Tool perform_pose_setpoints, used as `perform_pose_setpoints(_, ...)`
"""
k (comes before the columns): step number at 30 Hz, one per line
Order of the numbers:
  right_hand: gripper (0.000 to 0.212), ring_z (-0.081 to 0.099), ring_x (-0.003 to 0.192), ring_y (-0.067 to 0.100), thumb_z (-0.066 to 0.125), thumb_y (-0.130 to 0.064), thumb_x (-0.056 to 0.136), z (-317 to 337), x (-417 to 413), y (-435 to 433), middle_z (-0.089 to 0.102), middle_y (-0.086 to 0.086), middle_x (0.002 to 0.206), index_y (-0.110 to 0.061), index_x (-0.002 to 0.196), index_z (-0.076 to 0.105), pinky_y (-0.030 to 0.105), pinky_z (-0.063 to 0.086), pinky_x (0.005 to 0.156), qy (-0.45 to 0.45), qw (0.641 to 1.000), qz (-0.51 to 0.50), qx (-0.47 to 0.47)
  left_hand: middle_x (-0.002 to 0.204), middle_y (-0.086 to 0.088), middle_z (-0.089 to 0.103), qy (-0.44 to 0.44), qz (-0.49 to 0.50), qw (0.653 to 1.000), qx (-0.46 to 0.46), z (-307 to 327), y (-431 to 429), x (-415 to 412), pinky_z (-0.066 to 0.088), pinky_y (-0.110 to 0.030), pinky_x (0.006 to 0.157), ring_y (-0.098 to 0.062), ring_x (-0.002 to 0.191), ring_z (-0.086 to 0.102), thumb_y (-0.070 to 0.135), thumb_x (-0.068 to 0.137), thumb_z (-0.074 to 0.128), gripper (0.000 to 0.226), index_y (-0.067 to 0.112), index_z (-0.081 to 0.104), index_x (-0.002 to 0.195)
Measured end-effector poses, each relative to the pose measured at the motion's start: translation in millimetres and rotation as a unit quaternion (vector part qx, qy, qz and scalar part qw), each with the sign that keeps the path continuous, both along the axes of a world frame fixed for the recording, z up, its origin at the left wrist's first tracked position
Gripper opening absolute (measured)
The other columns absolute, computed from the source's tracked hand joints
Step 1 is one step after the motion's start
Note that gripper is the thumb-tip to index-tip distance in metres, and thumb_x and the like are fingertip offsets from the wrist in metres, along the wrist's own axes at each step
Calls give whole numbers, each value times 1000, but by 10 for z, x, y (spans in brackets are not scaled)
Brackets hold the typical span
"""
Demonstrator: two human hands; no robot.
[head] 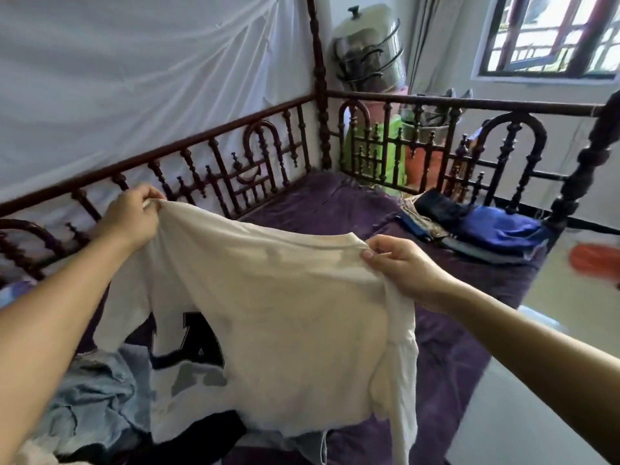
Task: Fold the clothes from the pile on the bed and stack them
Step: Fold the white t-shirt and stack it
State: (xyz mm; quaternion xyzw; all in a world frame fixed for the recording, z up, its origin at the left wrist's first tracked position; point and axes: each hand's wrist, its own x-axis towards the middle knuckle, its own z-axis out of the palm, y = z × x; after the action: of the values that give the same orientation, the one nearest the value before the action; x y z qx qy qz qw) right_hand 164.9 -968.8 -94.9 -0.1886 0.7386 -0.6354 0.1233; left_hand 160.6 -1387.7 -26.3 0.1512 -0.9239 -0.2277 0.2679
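A cream T-shirt (285, 313) with a dark printed letter hangs spread out in the air over the bed. My left hand (131, 216) pinches its upper left corner. My right hand (402, 266) grips the upper right edge near the shoulder. Below the shirt, at the lower left, lies the pile of unfolded clothes (90, 394), with pale denim and a black garment showing. A stack of folded clothes (486, 229), blue and dark, rests at the far right end of the bed. The shirt hides part of the pile.
The bed has a purple cover (446, 357) and a dark carved wooden railing (235, 156) along its back and far end. A white net hangs behind the railing. Metal steamer pots (369, 52) stand beyond the corner post. The floor lies to the right.
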Motion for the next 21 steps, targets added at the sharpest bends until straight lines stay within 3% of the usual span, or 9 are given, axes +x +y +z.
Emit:
perform_pose_setpoints(3, 20, 46, 67, 17, 56, -23, 97, -525, -541, 299, 57, 4, 71, -17, 81, 65, 31, 38, 63, -38, 997, -64, 24, 106, -8, 64, -72, 18, 997, -35, -438, 342, -660, 47, -40, 81, -36, 100, 57, 16, 95, 43, 19, 22, 60, 98)
perform_pose_setpoints(6, 18, 50, 64, 14, 58, -26, 96, -1100, -1152, 667, 60, 0, 69, -15, 83, 65, 31, 42, 60, -77, 989, -120, 50, 108, -10, 66, -122, 2, 992, -44, -946, 768, -1424, 48, -40, 82, -37, 101, 57, 17, 95, 43, 22, 18, 64, 102)
perform_pose_setpoints(11, 20, 49, 63, 16, 54, -26, 98, -2136, -2353, 1407, 63, 5, 70, -11, 88, 64, 29, 39, 57, -143, 970, -178, 81, 101, -12, 68, -189, -9, 981, -41, -1913, 1665, -2905, 45, -38, 75, -35, 97, 59, 20, 94, 48, 18, 21, 66, 90)
perform_pose_setpoints(21, 21, 49, 70, 15, 53, -28, 96, -3962, -4325, 3023, 58, 1, 77, -11, 89, 63, 30, 42, 63, -222, 889, -344, 205, 101, -9, 67, -267, -45, 959, 79, -3896, 3602, -5249, 43, -33, 73, -32, 97, 58, 19, 93, 48, 17, 19, 65, 96)
